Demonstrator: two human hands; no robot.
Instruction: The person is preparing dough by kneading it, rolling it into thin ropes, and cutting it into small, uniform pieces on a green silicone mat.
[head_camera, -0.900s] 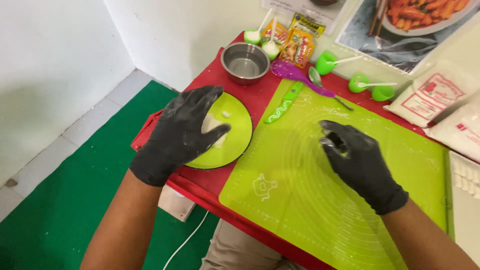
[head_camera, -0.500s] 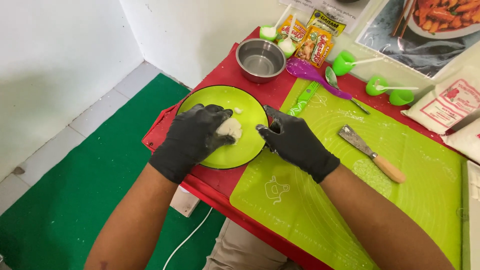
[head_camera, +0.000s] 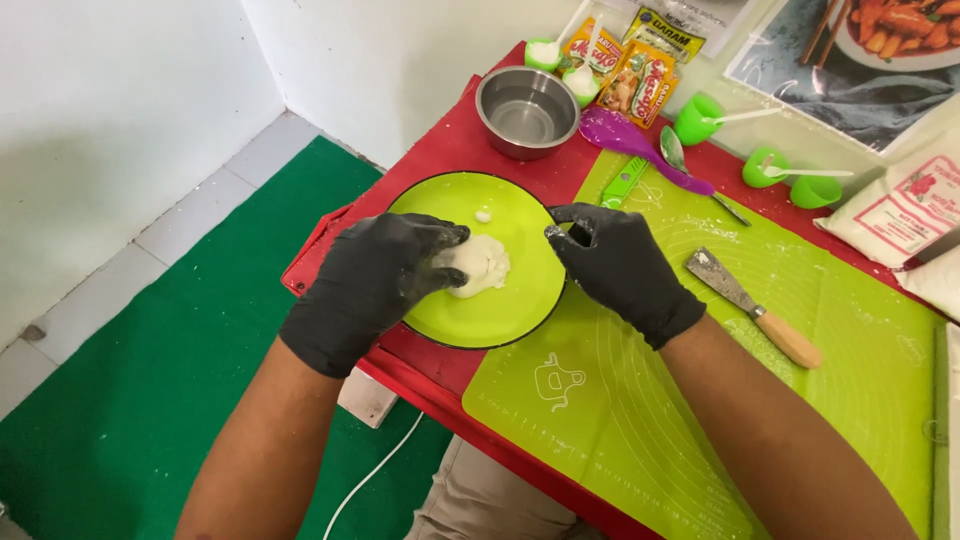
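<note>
A red counter (head_camera: 470, 130) stands in a corner of white walls, with a green floor mat (head_camera: 150, 400) below it. Most of the counter's right part is covered by a lime mat (head_camera: 700, 420), dusted with flour. On the counter's left part lies a lime plate (head_camera: 500, 310), its right rim just over the mat's edge. A lump of white dough (head_camera: 480, 265) sits near the middle of the plate, and a small crumb (head_camera: 483, 216) lies apart from it toward the far rim.

The left hand (head_camera: 375, 285), in a black glove (smeared white), lies over the plate's left side, its fingers (head_camera: 440, 240) curled around the dough and touching it. The right hand (head_camera: 620, 265), gloved likewise, rests at the plate's right rim; its fingers are bent in a loose pinch, and whether they hold the rim cannot be told.

Behind the plate stands a steel bowl (head_camera: 527, 108). On the mat, right of the right hand, lies a scraper (head_camera: 755, 310) with a wooden handle. A purple spoon (head_camera: 630, 140) lies beside the bowl.
</note>
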